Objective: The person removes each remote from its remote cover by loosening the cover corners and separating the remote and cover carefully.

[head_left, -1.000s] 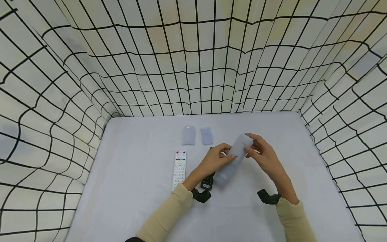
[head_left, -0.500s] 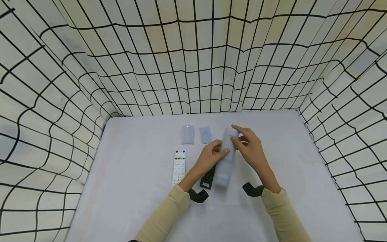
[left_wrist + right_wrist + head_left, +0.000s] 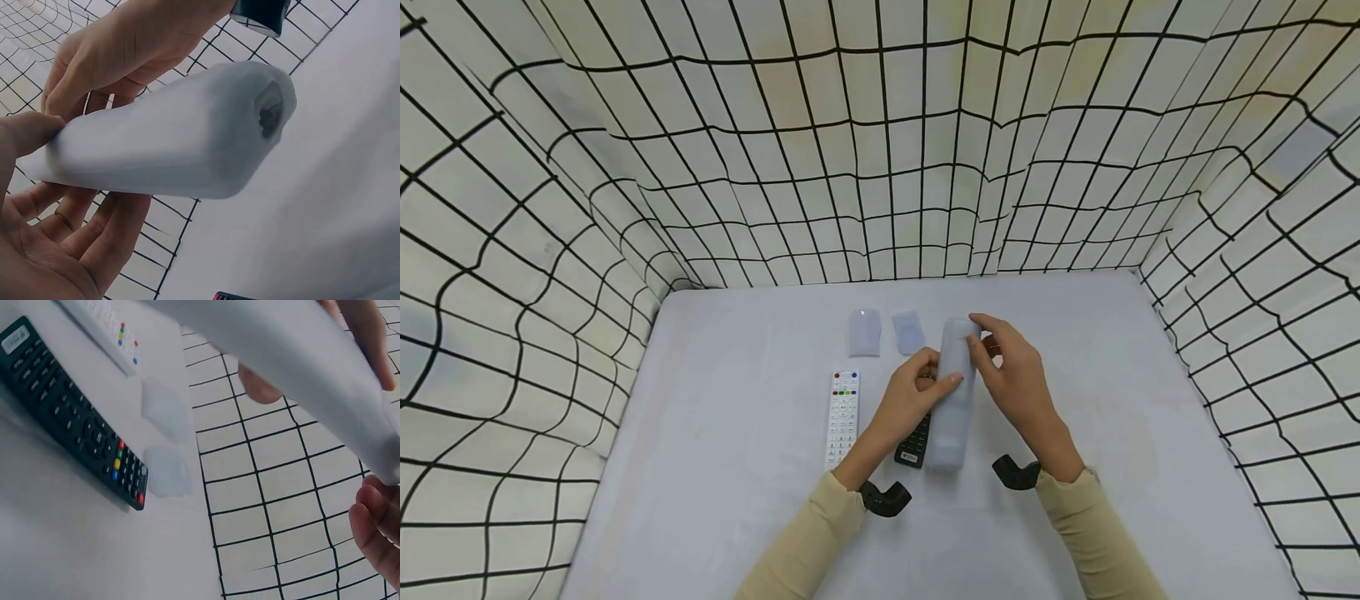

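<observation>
A long, whitish translucent sleeve-like cover point(image 3: 952, 429) is held up over the table, its length running nearly straight away from me. My left hand point(image 3: 912, 398) grips its left side, thumb on top and fingers underneath in the left wrist view. At the far end, my right hand point(image 3: 1017, 373) pinches the cover between thumb and fingers. In the left wrist view, the near end of the cover point(image 3: 156, 137) is rounded, with a dark opening in it. A black remote control point(image 3: 81, 419) lies on the table beside the cover, partly hidden by my left hand in the head view.
A white remote control point(image 3: 843, 417) lies farther left on the white table point(image 3: 737, 417). Two small translucent flat pieces point(image 3: 864, 333) lie behind the remotes. Fabric walls with a black grid point(image 3: 880, 167) enclose the table's back and sides.
Both hands have moved left with the cover, and it has turned from a slant to nearly straight. More of the black remote shows now. The white remote and flat pieces have stayed put.
</observation>
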Motion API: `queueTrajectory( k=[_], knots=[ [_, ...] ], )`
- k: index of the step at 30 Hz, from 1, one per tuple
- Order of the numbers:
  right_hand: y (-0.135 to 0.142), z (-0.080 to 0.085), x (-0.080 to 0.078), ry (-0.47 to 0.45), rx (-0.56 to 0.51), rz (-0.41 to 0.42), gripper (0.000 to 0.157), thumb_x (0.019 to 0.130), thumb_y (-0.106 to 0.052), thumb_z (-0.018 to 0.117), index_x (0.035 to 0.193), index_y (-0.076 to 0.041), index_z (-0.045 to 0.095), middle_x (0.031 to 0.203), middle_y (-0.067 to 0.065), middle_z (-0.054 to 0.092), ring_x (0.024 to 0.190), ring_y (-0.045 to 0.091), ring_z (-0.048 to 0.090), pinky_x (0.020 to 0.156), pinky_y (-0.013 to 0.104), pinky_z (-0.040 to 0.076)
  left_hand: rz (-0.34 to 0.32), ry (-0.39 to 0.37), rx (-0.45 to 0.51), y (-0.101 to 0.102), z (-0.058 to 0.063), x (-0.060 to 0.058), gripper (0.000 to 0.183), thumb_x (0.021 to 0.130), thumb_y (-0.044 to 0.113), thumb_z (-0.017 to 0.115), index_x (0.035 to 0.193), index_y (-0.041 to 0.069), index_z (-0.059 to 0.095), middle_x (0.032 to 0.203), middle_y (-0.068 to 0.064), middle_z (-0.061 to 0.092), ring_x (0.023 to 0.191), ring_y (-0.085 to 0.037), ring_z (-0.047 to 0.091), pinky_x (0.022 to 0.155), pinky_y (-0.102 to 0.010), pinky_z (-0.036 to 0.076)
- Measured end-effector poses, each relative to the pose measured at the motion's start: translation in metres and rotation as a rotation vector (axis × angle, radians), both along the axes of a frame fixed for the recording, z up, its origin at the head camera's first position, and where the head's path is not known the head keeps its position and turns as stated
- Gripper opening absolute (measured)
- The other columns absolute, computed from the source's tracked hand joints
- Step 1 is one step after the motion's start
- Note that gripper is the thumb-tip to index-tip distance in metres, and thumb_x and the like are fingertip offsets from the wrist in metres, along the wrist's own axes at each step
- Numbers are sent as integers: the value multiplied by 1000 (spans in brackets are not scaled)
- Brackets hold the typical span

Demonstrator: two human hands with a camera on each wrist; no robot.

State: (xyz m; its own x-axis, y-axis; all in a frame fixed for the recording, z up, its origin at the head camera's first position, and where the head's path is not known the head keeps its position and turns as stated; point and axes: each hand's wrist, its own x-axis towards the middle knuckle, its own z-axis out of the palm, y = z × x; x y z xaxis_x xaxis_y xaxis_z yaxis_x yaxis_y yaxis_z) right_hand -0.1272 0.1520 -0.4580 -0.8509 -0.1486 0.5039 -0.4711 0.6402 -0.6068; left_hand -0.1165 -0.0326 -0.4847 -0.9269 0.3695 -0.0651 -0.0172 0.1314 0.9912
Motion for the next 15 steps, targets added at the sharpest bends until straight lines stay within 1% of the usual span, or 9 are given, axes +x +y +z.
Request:
queueTrajectory(
  k=[4, 6, 9, 13, 15],
  knots=[
    [-1, 0, 1, 97, 104, -28, 34, 99, -16, 59, 131, -5, 59, 92, 6, 65, 72, 15, 58, 57, 29, 46, 6, 2, 9, -1, 0, 3, 36, 93, 48, 64, 115, 21, 56, 105, -5, 68, 87, -15, 73, 75, -35, 58],
    [-1, -1, 1, 137, 146, -37, 33, 99, -15, 59, 130, -4, 60, 86, 6, 63, 71, 15, 56, 56, 29, 45, 11, 2, 11, -1, 0, 5, 35, 93, 48, 64, 116, 23, 57, 109, -4, 68, 89, -16, 73, 76, -36, 58],
    [-2, -2, 1, 191, 196, -47, 32, 99, -13, 58, 129, -3, 61, 89, 9, 66, 70, 16, 56, 57, 30, 48, 25, 5, 17, -1, 1, 7, 35, 92, 47, 65, 116, 23, 57, 116, -2, 69, 96, -17, 73, 79, -37, 58],
    [-2, -3, 1, 241, 248, -60, 31, 99, -12, 57, 127, -2, 62, 99, 13, 71, 78, 21, 66, 62, 31, 56, 35, 4, 29, -1, 2, 11, 35, 92, 46, 66, 117, 22, 58, 117, -4, 71, 101, -16, 72, 82, -36, 58],
    [-1, -4, 2, 257, 261, -65, 30, 99, -11, 58, 126, -2, 63, 100, 15, 71, 81, 23, 69, 64, 32, 57, 34, 3, 34, -1, 3, 13, 36, 93, 45, 66, 117, 21, 57, 117, -4, 71, 102, -16, 72, 82, -36, 58]
  ],
)
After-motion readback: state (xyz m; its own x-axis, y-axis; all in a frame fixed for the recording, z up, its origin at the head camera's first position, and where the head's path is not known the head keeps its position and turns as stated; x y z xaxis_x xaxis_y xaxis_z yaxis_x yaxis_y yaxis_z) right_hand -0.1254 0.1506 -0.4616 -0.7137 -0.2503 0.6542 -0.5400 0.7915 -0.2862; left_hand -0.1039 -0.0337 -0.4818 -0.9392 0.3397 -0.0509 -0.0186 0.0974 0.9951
